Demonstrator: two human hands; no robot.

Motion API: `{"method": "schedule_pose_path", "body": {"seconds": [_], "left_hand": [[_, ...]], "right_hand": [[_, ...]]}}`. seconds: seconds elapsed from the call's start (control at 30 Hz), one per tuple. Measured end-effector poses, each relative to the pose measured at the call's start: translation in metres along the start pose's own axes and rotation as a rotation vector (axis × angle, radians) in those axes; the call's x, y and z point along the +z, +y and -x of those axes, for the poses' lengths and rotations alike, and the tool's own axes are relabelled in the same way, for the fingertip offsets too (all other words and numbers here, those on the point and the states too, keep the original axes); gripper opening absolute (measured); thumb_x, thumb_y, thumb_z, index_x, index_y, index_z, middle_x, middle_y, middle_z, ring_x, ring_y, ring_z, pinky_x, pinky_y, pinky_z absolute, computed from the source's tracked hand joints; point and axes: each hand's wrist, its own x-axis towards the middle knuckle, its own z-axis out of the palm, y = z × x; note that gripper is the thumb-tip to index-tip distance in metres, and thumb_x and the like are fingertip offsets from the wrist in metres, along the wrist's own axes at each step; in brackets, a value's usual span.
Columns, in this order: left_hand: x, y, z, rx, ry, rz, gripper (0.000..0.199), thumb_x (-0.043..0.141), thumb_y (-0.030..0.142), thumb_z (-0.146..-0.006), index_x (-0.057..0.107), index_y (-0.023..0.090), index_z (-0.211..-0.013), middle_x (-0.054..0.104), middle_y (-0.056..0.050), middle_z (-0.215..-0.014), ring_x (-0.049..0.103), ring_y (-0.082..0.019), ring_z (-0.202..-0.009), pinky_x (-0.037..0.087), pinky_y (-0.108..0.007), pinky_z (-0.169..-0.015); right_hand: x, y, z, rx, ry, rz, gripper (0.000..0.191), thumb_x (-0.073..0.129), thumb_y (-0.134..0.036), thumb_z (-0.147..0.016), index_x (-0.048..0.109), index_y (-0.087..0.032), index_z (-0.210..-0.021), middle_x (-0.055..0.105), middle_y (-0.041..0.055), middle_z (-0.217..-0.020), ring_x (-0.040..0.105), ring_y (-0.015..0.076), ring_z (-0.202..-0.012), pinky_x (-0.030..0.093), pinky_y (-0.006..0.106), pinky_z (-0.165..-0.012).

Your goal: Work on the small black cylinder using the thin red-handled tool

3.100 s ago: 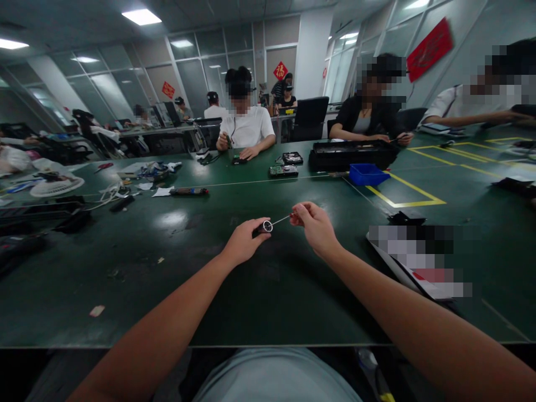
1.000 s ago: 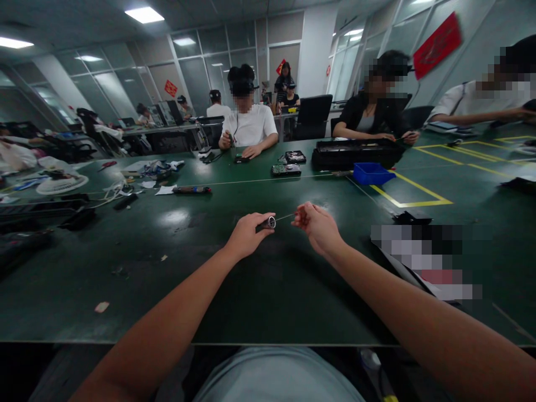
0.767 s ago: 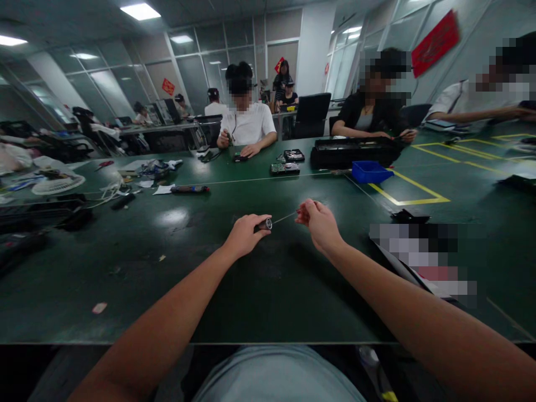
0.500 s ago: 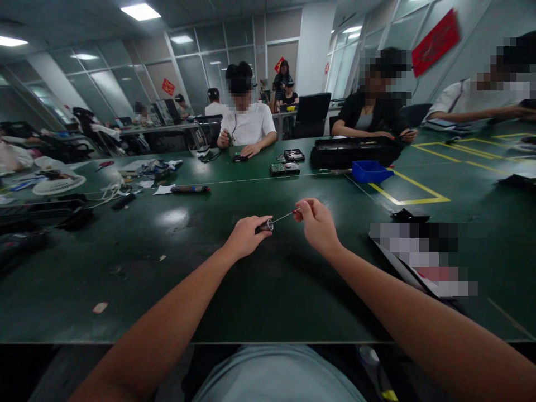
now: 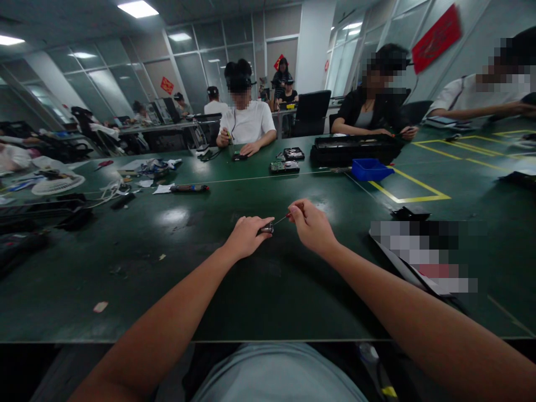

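Note:
My left hand (image 5: 245, 237) is closed around a small dark cylinder (image 5: 267, 228) with a shiny metal rim, its open-looking end facing right. Most of that cylinder is hidden by my fingers. Between the thumb and fingers of my right hand (image 5: 312, 223) is a thin screwdriver (image 5: 282, 220) with a red part at the grip. Its slim shaft slants down to the left, the tip at or very near the cylinder's rim. Whether the tip touches the rim or goes inside, I cannot tell. Both hands are just above the green table (image 5: 251, 301).
Past my hands lie a brown-grey pen-like tool (image 5: 190, 188), hard drives (image 5: 285, 167), a blue bin (image 5: 371, 170) and a long black case (image 5: 355, 151). A blurred-out packet (image 5: 422, 262) lies right. A white fan (image 5: 58, 183) and cables are left. A co-worker (image 5: 247, 123) sits opposite.
My right hand has shifted slightly left, bringing the screwdriver closer to the cylinder, with less of its shaft showing. My left hand has stayed nearly in place.

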Motion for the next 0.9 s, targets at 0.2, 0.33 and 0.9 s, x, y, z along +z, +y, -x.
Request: {"method": "schedule_pose_path", "body": {"seconds": [0.2,0.33,0.9], "left_hand": [[0.001,-0.003,-0.001,-0.036,0.016,0.01,0.042,0.06,0.032,-0.092,0.058,0.024,-0.134,0.067,-0.009,-0.112,0.06,-0.027,-0.107,0.042,-0.046,-0.098],[-0.001,-0.006,-0.002,-0.14,0.134,0.28,0.035,0.063,0.027,-0.089,0.061,0.022,-0.124,0.066,-0.008,-0.118,0.061,-0.024,-0.108,0.045,-0.039,-0.097],[-0.018,0.009,-0.022,-0.152,-0.08,0.206,0.03,0.058,0.041,-0.09,0.064,0.019,-0.11,0.068,-0.009,-0.106,0.062,-0.024,-0.095,0.048,-0.036,-0.082]], "right_hand": [[-0.002,-0.001,-0.002,-0.021,0.009,0.106,0.019,0.043,-0.033,-0.097,0.057,-0.021,-0.093,0.07,0.0065,-0.079,0.066,0.0227,-0.074,0.045,0.035,-0.071],[-0.004,-0.001,-0.004,0.007,0.035,0.095,0.02,0.042,-0.034,-0.097,0.057,-0.021,-0.093,0.07,0.0064,-0.079,0.066,0.0228,-0.075,0.044,0.035,-0.07],[-0.012,-0.006,-0.001,0.008,0.03,0.034,0.024,0.041,-0.038,-0.099,0.058,-0.021,-0.095,0.069,0.0051,-0.08,0.064,0.0216,-0.074,0.045,0.033,-0.068]]}}
